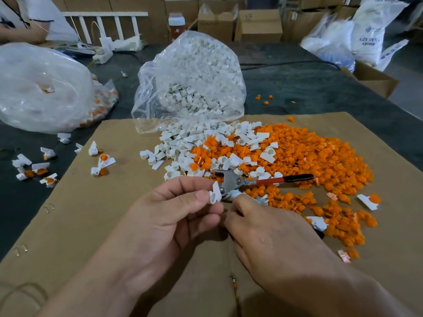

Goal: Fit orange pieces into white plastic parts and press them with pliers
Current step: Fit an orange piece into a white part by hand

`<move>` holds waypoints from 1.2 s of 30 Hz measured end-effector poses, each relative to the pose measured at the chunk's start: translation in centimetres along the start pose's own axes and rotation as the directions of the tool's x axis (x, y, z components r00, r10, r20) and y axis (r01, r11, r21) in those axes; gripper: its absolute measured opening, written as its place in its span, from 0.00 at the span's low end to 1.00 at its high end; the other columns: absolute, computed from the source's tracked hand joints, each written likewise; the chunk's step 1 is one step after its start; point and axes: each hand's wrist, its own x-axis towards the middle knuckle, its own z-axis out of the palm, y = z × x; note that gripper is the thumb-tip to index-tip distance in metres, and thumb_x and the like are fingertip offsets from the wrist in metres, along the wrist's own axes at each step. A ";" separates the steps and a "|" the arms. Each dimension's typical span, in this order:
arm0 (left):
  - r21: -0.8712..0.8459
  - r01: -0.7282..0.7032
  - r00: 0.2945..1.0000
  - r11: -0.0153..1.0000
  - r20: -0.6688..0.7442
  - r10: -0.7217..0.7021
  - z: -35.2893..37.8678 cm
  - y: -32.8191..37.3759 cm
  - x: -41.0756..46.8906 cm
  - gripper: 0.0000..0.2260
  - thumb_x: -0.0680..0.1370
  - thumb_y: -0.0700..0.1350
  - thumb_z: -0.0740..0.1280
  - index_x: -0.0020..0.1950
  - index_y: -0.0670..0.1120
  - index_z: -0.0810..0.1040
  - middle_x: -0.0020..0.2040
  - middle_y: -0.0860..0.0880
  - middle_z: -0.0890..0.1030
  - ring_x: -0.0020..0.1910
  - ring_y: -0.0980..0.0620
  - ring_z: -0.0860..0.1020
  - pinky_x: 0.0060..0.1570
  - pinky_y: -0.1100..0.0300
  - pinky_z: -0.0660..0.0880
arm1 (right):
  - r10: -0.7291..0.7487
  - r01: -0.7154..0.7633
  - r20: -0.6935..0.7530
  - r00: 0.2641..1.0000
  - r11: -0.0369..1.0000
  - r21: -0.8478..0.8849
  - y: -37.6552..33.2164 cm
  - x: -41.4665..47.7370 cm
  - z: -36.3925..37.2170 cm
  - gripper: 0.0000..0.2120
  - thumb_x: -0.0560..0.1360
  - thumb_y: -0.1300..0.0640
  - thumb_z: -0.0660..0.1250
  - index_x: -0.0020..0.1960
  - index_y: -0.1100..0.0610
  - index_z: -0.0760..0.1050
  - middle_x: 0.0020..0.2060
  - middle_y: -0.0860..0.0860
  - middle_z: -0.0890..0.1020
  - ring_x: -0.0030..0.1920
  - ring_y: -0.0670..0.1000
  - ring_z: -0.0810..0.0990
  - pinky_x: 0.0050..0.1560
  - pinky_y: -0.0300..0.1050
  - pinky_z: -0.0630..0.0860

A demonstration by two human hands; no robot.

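Note:
My left hand [174, 216] pinches one white plastic part [214, 196] between thumb and fingers, just above the cardboard sheet [91, 225]. My right hand [270, 234] is curled beside it, fingertips close to the part. The pliers [231, 180] have their metal head right behind the part. One red and black handle [286, 179] sticks out to the right. The other handle runs under my right hand, and its black tip [320, 234] pokes out. What my right fingertips touch is hidden. A heap of orange pieces [309, 154] and loose white parts [183, 145] lies behind.
An open clear bag of white parts [194, 76] stands behind the heap. A large clear bag [41, 88] lies at the left. Several fitted white-and-orange parts [34, 168] lie at the left edge of the cardboard. Another person's arm [20, 33] is at the far left. Boxes and bags line the back.

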 end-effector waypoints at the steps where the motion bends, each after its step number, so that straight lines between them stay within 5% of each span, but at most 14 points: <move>1: -0.036 0.010 1.000 0.999 0.003 -0.010 -0.1 0.1 0.1 0.09 0.61 0.38 0.74 0.40 0.43 0.87 0.35 0.42 0.82 0.35 0.49 0.84 0.32 0.62 0.80 | -0.007 0.007 -0.016 1.000 1.000 -0.010 0.0 -0.1 0.1 0.10 0.82 0.53 0.57 0.62 0.49 0.67 0.51 0.50 0.67 0.40 0.50 0.66 0.35 0.45 0.67; 4: -0.112 0.031 1.000 0.993 0.002 -0.031 -0.4 0.2 0.4 0.10 0.60 0.36 0.74 0.41 0.42 0.87 0.36 0.42 0.83 0.35 0.47 0.85 0.32 0.61 0.81 | -0.018 0.022 -0.103 0.995 0.999 0.040 0.1 -0.1 0.1 0.08 0.80 0.54 0.58 0.58 0.50 0.71 0.50 0.49 0.69 0.38 0.49 0.69 0.34 0.43 0.68; 8: -0.148 0.083 0.996 0.985 0.048 -0.076 -0.9 0.1 0.7 0.12 0.64 0.33 0.76 0.46 0.41 0.87 0.40 0.40 0.84 0.38 0.47 0.85 0.35 0.60 0.81 | 0.258 -0.090 -0.263 0.930 0.851 0.517 0.8 -0.4 0.0 0.09 0.79 0.50 0.56 0.54 0.40 0.71 0.43 0.41 0.75 0.40 0.44 0.76 0.36 0.38 0.73; 9: -0.156 0.093 0.994 0.983 0.067 -0.083 -1.0 0.1 0.7 0.14 0.63 0.34 0.80 0.47 0.41 0.87 0.41 0.40 0.84 0.39 0.47 0.85 0.35 0.59 0.82 | 0.355 -0.108 -0.205 0.912 0.690 0.716 1.1 -0.4 0.0 0.11 0.80 0.51 0.55 0.55 0.38 0.73 0.40 0.43 0.78 0.37 0.45 0.78 0.35 0.39 0.76; 11: -0.169 0.102 0.991 0.980 0.101 -0.086 -1.1 0.1 0.6 0.20 0.57 0.37 0.85 0.48 0.41 0.87 0.40 0.40 0.85 0.39 0.47 0.86 0.36 0.59 0.82 | 0.424 -0.116 0.016 0.905 0.211 0.971 1.3 -0.3 -0.5 0.17 0.82 0.58 0.56 0.55 0.39 0.78 0.34 0.52 0.82 0.29 0.50 0.80 0.31 0.48 0.78; 14: -0.156 0.098 0.991 0.983 0.110 -0.082 -1.1 0.1 0.6 0.23 0.54 0.39 0.86 0.47 0.41 0.87 0.37 0.41 0.84 0.36 0.48 0.85 0.32 0.60 0.81 | 0.361 -0.072 0.173 0.916 -0.277 0.958 1.6 0.0 -1.1 0.18 0.80 0.66 0.56 0.48 0.54 0.83 0.36 0.59 0.83 0.32 0.59 0.82 0.30 0.47 0.78; 17: -0.136 0.092 0.992 0.986 0.102 -0.078 -0.9 0.0 0.3 0.18 0.57 0.40 0.84 0.45 0.44 0.87 0.35 0.42 0.82 0.32 0.50 0.83 0.28 0.62 0.79 | 0.288 -0.034 0.236 0.928 -0.566 0.823 1.5 0.3 -1.4 0.10 0.77 0.69 0.59 0.52 0.64 0.78 0.39 0.61 0.82 0.37 0.62 0.84 0.30 0.45 0.80; 23: -0.001 -0.010 0.998 1.000 0.061 0.010 0.0 -0.2 -0.1 0.14 0.59 0.30 0.75 0.39 0.46 0.87 0.31 0.45 0.79 0.29 0.52 0.80 0.25 0.63 0.76 | 0.213 -0.090 0.273 0.938 -0.611 0.787 1.5 0.2 -2.0 0.08 0.70 0.67 0.69 0.45 0.58 0.84 0.40 0.61 0.83 0.33 0.53 0.82 0.25 0.41 0.76; 26: 0.037 -0.098 0.995 0.995 0.039 0.096 0.8 -0.3 -0.5 0.11 0.57 0.41 0.75 0.38 0.45 0.86 0.31 0.43 0.80 0.29 0.52 0.80 0.26 0.63 0.76 | 0.194 -0.079 0.265 0.945 -0.649 0.757 1.5 0.3 -1.9 0.10 0.67 0.67 0.69 0.44 0.57 0.85 0.40 0.61 0.83 0.32 0.52 0.80 0.27 0.40 0.75; 30: 0.077 -0.179 0.984 0.981 0.019 0.178 1.1 -0.9 -0.8 0.14 0.55 0.37 0.77 0.39 0.43 0.86 0.33 0.40 0.81 0.30 0.50 0.80 0.27 0.62 0.77 | 0.168 -0.060 0.245 0.955 -0.699 0.712 1.4 0.3 -1.8 0.10 0.66 0.68 0.69 0.45 0.60 0.84 0.41 0.63 0.82 0.33 0.54 0.81 0.29 0.41 0.78; 36: 0.126 -0.245 0.968 0.961 -0.021 0.249 1.0 -1.4 -0.6 0.14 0.58 0.47 0.77 0.41 0.45 0.86 0.34 0.41 0.83 0.30 0.50 0.81 0.28 0.61 0.77 | 0.204 -0.050 0.263 0.943 -0.695 0.717 1.5 0.3 -1.7 0.09 0.68 0.69 0.67 0.45 0.63 0.84 0.40 0.65 0.83 0.34 0.57 0.84 0.28 0.41 0.79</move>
